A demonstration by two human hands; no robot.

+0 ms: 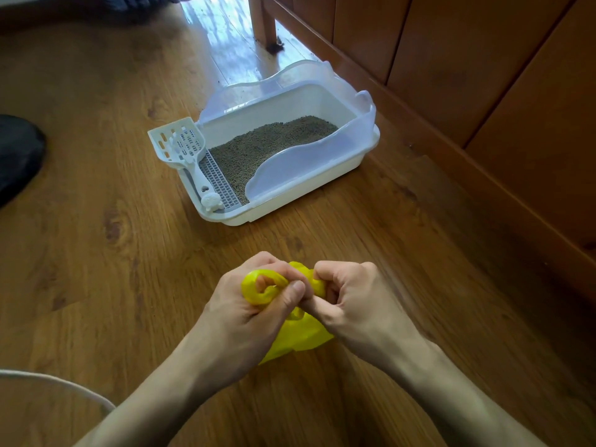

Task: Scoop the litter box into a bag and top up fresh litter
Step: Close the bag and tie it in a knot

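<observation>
Wooden floor (96, 221) runs beneath everything; wood panelling (483, 75) lines the right side. Litter box (322, 179), white with a translucent raised rim, sits on the floor near the panelling, holding grey-brown litter (267, 146). White slotted scoop (185, 146) rests at the box's left end. Nearer the camera, well apart from the box, left hand (245, 321) and right hand (354, 304) both clench a twisted yellow bag (300, 340), knuckles touching.
</observation>
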